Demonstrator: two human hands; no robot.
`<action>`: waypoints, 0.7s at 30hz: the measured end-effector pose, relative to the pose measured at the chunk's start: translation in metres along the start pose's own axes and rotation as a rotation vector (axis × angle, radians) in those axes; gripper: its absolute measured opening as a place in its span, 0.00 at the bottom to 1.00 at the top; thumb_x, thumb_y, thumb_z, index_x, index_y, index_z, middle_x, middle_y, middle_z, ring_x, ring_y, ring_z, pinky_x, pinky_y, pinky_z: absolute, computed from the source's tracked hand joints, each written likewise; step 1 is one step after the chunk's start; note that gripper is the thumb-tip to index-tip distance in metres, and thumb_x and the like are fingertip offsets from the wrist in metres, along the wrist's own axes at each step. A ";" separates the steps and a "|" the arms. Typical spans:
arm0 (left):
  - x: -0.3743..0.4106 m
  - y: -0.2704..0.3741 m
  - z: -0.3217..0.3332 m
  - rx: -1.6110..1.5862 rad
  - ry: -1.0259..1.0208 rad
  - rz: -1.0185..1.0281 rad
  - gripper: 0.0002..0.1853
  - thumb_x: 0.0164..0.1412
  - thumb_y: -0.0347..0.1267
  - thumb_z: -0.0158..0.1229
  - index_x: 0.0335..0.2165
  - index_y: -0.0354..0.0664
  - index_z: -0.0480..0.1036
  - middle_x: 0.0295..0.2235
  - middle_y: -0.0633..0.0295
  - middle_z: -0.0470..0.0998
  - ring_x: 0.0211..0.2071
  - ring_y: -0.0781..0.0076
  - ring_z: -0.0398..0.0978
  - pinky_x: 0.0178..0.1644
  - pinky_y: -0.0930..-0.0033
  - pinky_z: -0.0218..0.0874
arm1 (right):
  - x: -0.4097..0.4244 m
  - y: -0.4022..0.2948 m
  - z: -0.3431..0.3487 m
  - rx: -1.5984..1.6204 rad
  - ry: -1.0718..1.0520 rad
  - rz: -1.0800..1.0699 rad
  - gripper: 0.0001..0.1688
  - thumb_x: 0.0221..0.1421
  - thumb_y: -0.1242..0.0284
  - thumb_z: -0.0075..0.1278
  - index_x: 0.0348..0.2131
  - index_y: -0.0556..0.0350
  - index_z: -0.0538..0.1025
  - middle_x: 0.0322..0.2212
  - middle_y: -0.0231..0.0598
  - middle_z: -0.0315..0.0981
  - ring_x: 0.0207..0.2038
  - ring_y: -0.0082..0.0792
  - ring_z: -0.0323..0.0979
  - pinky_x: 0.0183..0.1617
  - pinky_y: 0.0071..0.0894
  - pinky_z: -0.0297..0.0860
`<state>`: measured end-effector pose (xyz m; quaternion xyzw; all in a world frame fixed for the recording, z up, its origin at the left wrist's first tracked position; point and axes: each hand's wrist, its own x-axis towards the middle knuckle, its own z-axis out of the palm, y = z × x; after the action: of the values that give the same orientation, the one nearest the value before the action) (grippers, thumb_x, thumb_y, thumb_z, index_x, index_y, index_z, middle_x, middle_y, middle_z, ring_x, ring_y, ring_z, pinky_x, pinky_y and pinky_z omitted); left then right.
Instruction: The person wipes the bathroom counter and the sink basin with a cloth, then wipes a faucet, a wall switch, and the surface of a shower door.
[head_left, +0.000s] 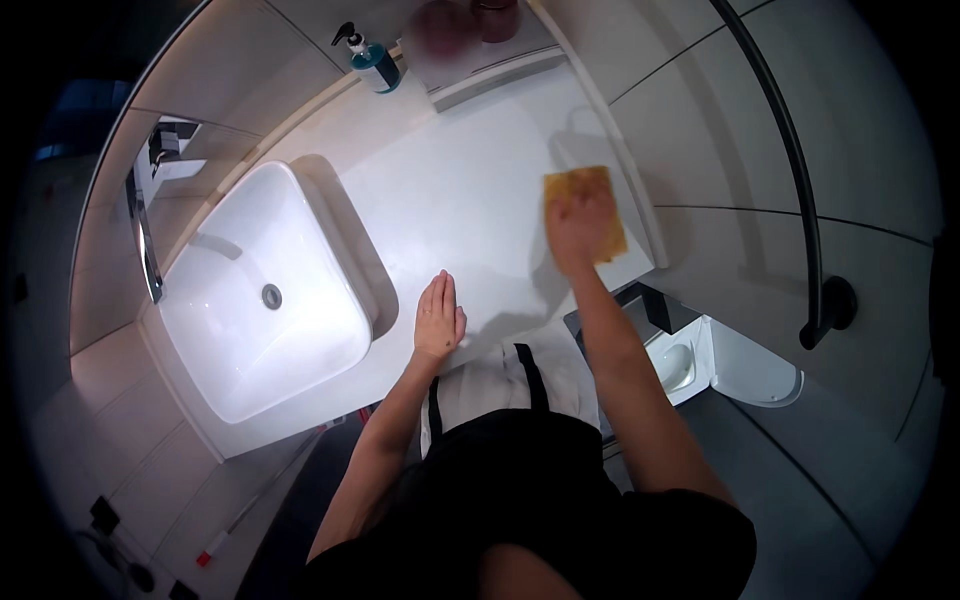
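My right hand (579, 229) presses a yellow cleaning cloth (616, 238) onto the white countertop (465, 172), near its right end. The hand is slightly blurred and covers the cloth's middle. My left hand (437, 315) is held flat over the front part of the counter, fingers straight and side by side, with nothing in it. Whether its palm touches the surface I cannot tell. To its left stands a white rectangular vessel sink (247, 345) with a round metal drain (271, 297).
A chrome faucet (142, 236) reaches over the sink. At the back stand a pump bottle of blue liquid (375, 69) and a raised ledge (495, 79) with blurred reddish objects. A black rail (795, 150) is on the right wall, above an open white toilet (679, 364).
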<state>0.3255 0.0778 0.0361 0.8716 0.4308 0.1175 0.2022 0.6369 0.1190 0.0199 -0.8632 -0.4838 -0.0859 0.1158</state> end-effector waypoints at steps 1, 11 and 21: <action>-0.001 0.002 -0.001 0.000 0.011 -0.009 0.33 0.56 0.30 0.49 0.59 0.27 0.58 0.61 0.43 0.60 0.60 0.45 0.59 0.64 0.50 0.51 | 0.004 -0.023 0.005 0.031 -0.032 -0.107 0.35 0.59 0.55 0.43 0.61 0.52 0.65 0.64 0.47 0.53 0.68 0.50 0.47 0.69 0.59 0.42; 0.025 0.001 0.021 0.006 0.290 -0.123 0.29 0.54 0.28 0.52 0.55 0.29 0.64 0.54 0.44 0.66 0.56 0.48 0.64 0.61 0.51 0.56 | -0.030 -0.147 0.004 0.427 -0.301 -0.818 0.35 0.61 0.54 0.43 0.63 0.44 0.63 0.66 0.41 0.52 0.70 0.41 0.44 0.72 0.50 0.38; 0.104 -0.026 0.000 0.168 0.498 -0.504 0.31 0.58 0.31 0.49 0.58 0.24 0.58 0.57 0.39 0.62 0.60 0.44 0.59 0.64 0.47 0.49 | 0.094 0.001 0.018 0.176 -0.121 -0.375 0.39 0.61 0.58 0.42 0.66 0.53 0.55 0.66 0.48 0.50 0.69 0.46 0.45 0.72 0.46 0.42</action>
<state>0.3695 0.1748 0.0275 0.6962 0.6763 0.2369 0.0415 0.6875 0.2005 0.0274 -0.7483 -0.6476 -0.0114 0.1437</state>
